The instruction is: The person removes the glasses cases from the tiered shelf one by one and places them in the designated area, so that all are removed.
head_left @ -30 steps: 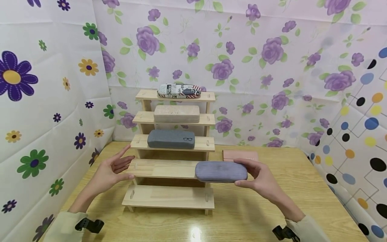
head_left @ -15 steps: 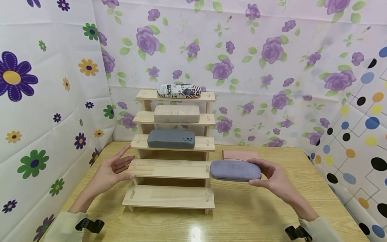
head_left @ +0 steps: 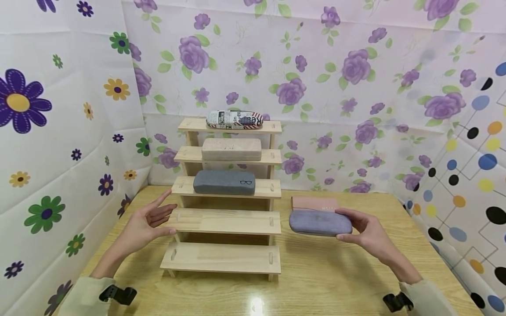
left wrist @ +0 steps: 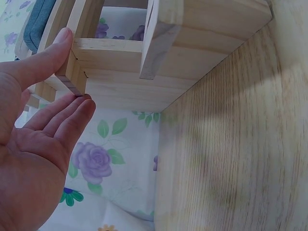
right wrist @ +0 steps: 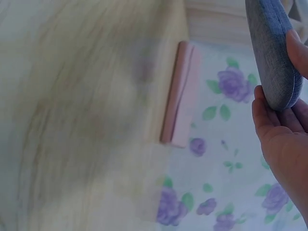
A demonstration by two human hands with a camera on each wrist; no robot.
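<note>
My right hand (head_left: 371,235) holds a blue-violet fabric glasses case (head_left: 320,222) by its right end, thumb in front and fingers behind. The case is in the air right of a stepped wooden display shelf (head_left: 227,259). In the right wrist view the same case (right wrist: 274,53) sits between thumb and fingers. My left hand (head_left: 144,224) holds the left end of the shelf's second-lowest board; the left wrist view shows the thumb (left wrist: 60,38) and fingertips on either side of that board's end (left wrist: 72,77). A grey-blue glasses case (head_left: 224,182) lies on the middle step.
A beige case (head_left: 231,149) and a newspaper-print case (head_left: 234,120) lie on the upper two steps. Behind the held case, a pink case (head_left: 312,203) lies on the wooden table (head_left: 316,281). Patterned cloth walls surround the table.
My right hand has carried the blue-violet glasses case rightward, off the second-lowest step and past the shelf's right end. My left hand has stayed at the shelf.
</note>
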